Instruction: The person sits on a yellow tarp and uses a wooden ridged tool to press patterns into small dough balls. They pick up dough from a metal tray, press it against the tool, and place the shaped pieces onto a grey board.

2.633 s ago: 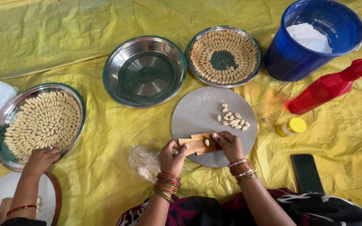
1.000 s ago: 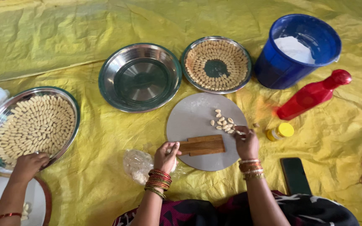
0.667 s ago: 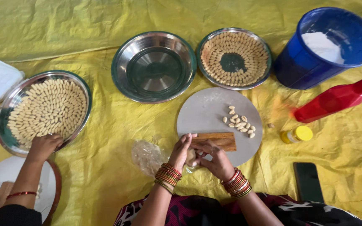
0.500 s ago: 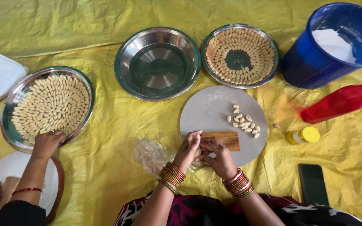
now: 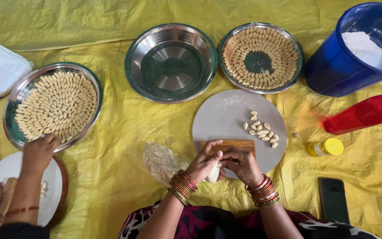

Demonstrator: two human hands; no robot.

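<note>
Pale dough [image 5: 213,173] was in our hands: our left hand [image 5: 205,161] was clenched around the lump, and our right hand [image 5: 243,165] pinched at its top with the fingertips, both held over the near edge of the round grey board [image 5: 226,113]. We judged that the soft lump could tear unevenly, or a small piece could drop on the yellow sheet [image 5: 111,128], because the grip was only by fingertips. Just behind our hands lay the wooden ridged comb [image 5: 233,144] on the board, and further right a little group of shaped pieces [image 5: 261,129]; one stray piece [image 5: 296,135] was already lying off the board on the sheet. A crumpled clear plastic bag [image 5: 160,160] lay close on the left. At the far side stood an empty steel bowl [image 5: 171,62] and a steel plate with rings of pieces [image 5: 261,57]; a blue bucket with white flour [image 5: 361,46], a red bottle [image 5: 363,114] and a small yellow-capped jar [image 5: 326,147] were on the right, a dark phone [image 5: 333,200] near. On the left, another person's hand [image 5: 40,150] touched a full steel plate [image 5: 54,106].
</note>
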